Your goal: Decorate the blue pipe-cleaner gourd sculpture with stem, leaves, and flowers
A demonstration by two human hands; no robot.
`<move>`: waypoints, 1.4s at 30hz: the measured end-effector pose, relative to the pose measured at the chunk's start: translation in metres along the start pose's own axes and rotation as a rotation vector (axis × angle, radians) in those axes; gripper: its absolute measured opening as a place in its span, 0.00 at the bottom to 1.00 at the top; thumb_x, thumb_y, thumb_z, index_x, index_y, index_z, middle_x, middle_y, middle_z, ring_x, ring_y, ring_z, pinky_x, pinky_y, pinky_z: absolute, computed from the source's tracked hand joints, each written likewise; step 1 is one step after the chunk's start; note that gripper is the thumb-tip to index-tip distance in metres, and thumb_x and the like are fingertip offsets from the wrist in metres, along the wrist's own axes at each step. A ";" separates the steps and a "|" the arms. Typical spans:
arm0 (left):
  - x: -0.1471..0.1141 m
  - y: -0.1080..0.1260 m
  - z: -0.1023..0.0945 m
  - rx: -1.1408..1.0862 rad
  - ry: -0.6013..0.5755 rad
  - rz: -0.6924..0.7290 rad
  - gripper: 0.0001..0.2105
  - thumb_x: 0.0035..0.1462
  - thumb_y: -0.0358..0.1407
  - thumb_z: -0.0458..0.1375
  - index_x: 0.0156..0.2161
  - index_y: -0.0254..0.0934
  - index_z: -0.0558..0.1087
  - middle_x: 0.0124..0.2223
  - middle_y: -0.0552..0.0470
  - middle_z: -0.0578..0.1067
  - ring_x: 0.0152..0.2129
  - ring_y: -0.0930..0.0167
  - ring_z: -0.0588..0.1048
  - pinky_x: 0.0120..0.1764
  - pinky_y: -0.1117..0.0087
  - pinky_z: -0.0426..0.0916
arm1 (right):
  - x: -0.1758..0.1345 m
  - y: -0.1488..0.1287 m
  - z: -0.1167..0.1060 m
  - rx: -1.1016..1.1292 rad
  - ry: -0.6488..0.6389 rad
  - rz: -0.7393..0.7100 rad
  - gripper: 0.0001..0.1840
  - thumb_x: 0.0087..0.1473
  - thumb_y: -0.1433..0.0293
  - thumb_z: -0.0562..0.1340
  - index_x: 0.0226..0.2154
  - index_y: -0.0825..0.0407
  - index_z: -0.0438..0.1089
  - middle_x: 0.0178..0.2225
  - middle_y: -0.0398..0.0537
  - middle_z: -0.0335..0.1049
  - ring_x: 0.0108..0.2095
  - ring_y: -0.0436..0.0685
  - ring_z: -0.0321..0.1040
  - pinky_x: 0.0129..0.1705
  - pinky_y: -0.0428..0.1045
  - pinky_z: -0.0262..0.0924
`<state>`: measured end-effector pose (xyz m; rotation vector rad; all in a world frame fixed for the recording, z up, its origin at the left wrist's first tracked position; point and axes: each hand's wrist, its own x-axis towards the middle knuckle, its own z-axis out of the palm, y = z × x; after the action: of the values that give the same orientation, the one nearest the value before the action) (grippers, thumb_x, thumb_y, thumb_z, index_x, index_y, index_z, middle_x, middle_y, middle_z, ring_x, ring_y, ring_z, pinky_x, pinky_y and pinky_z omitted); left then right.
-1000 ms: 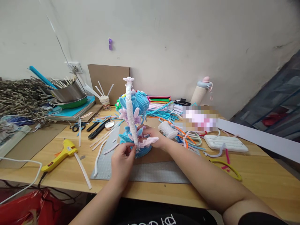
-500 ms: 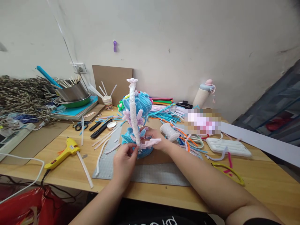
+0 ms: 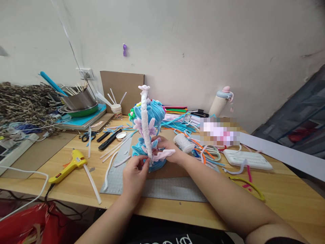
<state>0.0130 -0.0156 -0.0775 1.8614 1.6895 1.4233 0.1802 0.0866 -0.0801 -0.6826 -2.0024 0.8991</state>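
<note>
A fuzzy blue pipe-cleaner craft (image 3: 155, 111) stands upright in front of me, with a blue base (image 3: 157, 166) and pink and green flowers. Up its near side runs a white-wrapped post (image 3: 145, 127) with small clear beads and a pale pink flower (image 3: 144, 87) on top. Thumb and finger of my left hand (image 3: 135, 173) pinch at the post's lower end. Behind the post, my right hand (image 3: 167, 149) is curled against the craft; some of its fingertips are hidden. A pale pink fuzzy piece (image 3: 164, 155) sticks out across the right hand.
Left of the craft lie a yellow glue gun (image 3: 68, 166), black cutters (image 3: 110, 139) and scissors (image 3: 88, 136). A spool of clear beads (image 3: 183, 143), loose pipe cleaners (image 3: 181, 125) and a white case (image 3: 247, 159) are on the right. A grey cutting mat (image 3: 175, 188) lies below the craft.
The top of the white post has shifted very slightly right. Both hands keep nearly the same place and hold.
</note>
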 end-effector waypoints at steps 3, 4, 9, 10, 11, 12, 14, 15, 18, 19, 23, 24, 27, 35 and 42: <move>0.001 0.000 0.001 -0.002 0.013 0.007 0.08 0.57 0.40 0.57 0.33 0.38 0.75 0.23 0.57 0.66 0.21 0.75 0.65 0.27 0.73 0.60 | -0.001 -0.003 -0.002 -0.053 -0.004 -0.037 0.08 0.47 0.64 0.67 0.31 0.49 0.78 0.45 0.49 0.69 0.46 0.59 0.66 0.53 0.55 0.58; 0.001 0.000 0.001 0.001 0.013 0.011 0.08 0.57 0.39 0.57 0.33 0.38 0.75 0.23 0.57 0.66 0.21 0.75 0.65 0.27 0.73 0.60 | -0.002 -0.004 -0.003 -0.067 -0.001 -0.049 0.08 0.48 0.65 0.67 0.32 0.49 0.78 0.45 0.49 0.68 0.47 0.59 0.66 0.54 0.55 0.58; 0.001 0.000 0.003 0.009 0.006 0.004 0.08 0.56 0.40 0.57 0.33 0.38 0.75 0.23 0.57 0.66 0.21 0.74 0.65 0.27 0.73 0.60 | -0.004 -0.004 -0.001 -0.041 0.016 -0.074 0.06 0.47 0.65 0.67 0.30 0.48 0.78 0.45 0.49 0.69 0.46 0.58 0.67 0.52 0.54 0.61; 0.001 0.000 0.003 0.008 0.007 0.001 0.08 0.56 0.40 0.57 0.33 0.38 0.75 0.23 0.57 0.66 0.21 0.74 0.65 0.27 0.73 0.60 | -0.004 -0.003 0.000 -0.035 0.024 -0.068 0.06 0.47 0.65 0.67 0.30 0.48 0.78 0.44 0.49 0.69 0.45 0.58 0.67 0.51 0.53 0.61; 0.001 0.000 0.002 0.007 0.007 -0.001 0.09 0.56 0.40 0.57 0.33 0.38 0.75 0.24 0.57 0.67 0.21 0.74 0.65 0.27 0.73 0.60 | -0.004 -0.002 0.000 -0.037 0.033 -0.062 0.05 0.47 0.65 0.67 0.29 0.48 0.78 0.44 0.49 0.69 0.45 0.58 0.67 0.50 0.53 0.62; 0.001 0.000 0.002 0.006 0.007 -0.003 0.09 0.56 0.40 0.57 0.33 0.38 0.75 0.24 0.56 0.67 0.21 0.74 0.65 0.27 0.73 0.60 | -0.004 -0.001 0.001 -0.044 0.046 -0.059 0.05 0.47 0.64 0.67 0.28 0.48 0.78 0.43 0.49 0.70 0.44 0.57 0.67 0.50 0.53 0.62; 0.001 0.001 0.002 0.009 0.003 -0.007 0.09 0.56 0.41 0.57 0.33 0.38 0.75 0.24 0.56 0.67 0.22 0.74 0.66 0.27 0.73 0.60 | -0.004 0.001 0.003 -0.064 0.066 -0.058 0.06 0.47 0.64 0.67 0.28 0.48 0.78 0.43 0.49 0.70 0.44 0.57 0.68 0.49 0.53 0.62; 0.001 0.001 0.002 0.012 0.001 -0.008 0.09 0.56 0.41 0.57 0.33 0.38 0.75 0.24 0.56 0.67 0.22 0.74 0.66 0.27 0.73 0.60 | -0.004 0.001 0.003 -0.070 0.072 -0.057 0.06 0.47 0.64 0.67 0.28 0.48 0.78 0.43 0.49 0.70 0.44 0.57 0.68 0.49 0.53 0.62; 0.001 0.002 0.001 0.018 -0.001 -0.013 0.09 0.56 0.41 0.57 0.33 0.38 0.75 0.24 0.56 0.67 0.22 0.74 0.66 0.27 0.73 0.60 | -0.005 0.002 0.005 -0.060 0.091 -0.062 0.06 0.47 0.64 0.67 0.28 0.48 0.78 0.42 0.49 0.70 0.44 0.58 0.68 0.48 0.53 0.63; 0.001 0.003 0.001 0.020 0.000 -0.015 0.09 0.56 0.41 0.57 0.33 0.38 0.75 0.24 0.56 0.67 0.22 0.74 0.66 0.27 0.73 0.60 | -0.004 0.002 0.005 -0.056 0.096 -0.069 0.05 0.47 0.64 0.67 0.28 0.48 0.78 0.42 0.49 0.70 0.43 0.58 0.69 0.48 0.53 0.63; 0.001 0.004 0.001 0.029 0.000 -0.021 0.09 0.56 0.41 0.57 0.32 0.38 0.75 0.23 0.56 0.67 0.22 0.74 0.66 0.27 0.72 0.60 | -0.003 0.000 0.004 -0.070 0.087 -0.108 0.07 0.48 0.64 0.67 0.27 0.50 0.78 0.40 0.50 0.71 0.41 0.57 0.69 0.46 0.53 0.64; 0.002 0.005 0.001 0.030 0.001 -0.023 0.09 0.56 0.41 0.57 0.32 0.38 0.75 0.23 0.56 0.67 0.22 0.73 0.66 0.27 0.72 0.60 | -0.002 -0.001 0.004 -0.077 0.084 -0.115 0.07 0.48 0.64 0.67 0.26 0.50 0.78 0.39 0.50 0.71 0.41 0.57 0.69 0.45 0.52 0.64; 0.003 0.004 0.001 0.027 0.003 -0.019 0.09 0.56 0.41 0.57 0.32 0.38 0.75 0.23 0.56 0.67 0.22 0.74 0.66 0.27 0.72 0.60 | -0.002 -0.003 0.002 -0.096 0.075 -0.121 0.07 0.48 0.64 0.66 0.25 0.48 0.78 0.38 0.49 0.71 0.40 0.57 0.68 0.45 0.52 0.63; -0.004 -0.004 -0.005 -0.116 0.014 0.039 0.07 0.58 0.37 0.56 0.35 0.37 0.74 0.27 0.55 0.70 0.23 0.74 0.67 0.28 0.72 0.62 | -0.008 -0.001 -0.006 -0.105 0.037 -0.113 0.08 0.48 0.63 0.67 0.33 0.46 0.79 0.46 0.50 0.71 0.48 0.59 0.67 0.52 0.55 0.60; -0.011 0.000 -0.013 -0.076 -0.116 0.215 0.06 0.55 0.35 0.59 0.38 0.39 0.74 0.38 0.49 0.73 0.32 0.70 0.71 0.38 0.68 0.67 | -0.011 -0.012 -0.023 0.036 0.066 -0.114 0.07 0.51 0.63 0.65 0.29 0.47 0.79 0.47 0.52 0.70 0.49 0.61 0.67 0.53 0.57 0.58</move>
<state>0.0040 -0.0301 -0.0763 2.0904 1.3974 1.4038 0.2038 0.0792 -0.0664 -0.5644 -1.9414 0.8327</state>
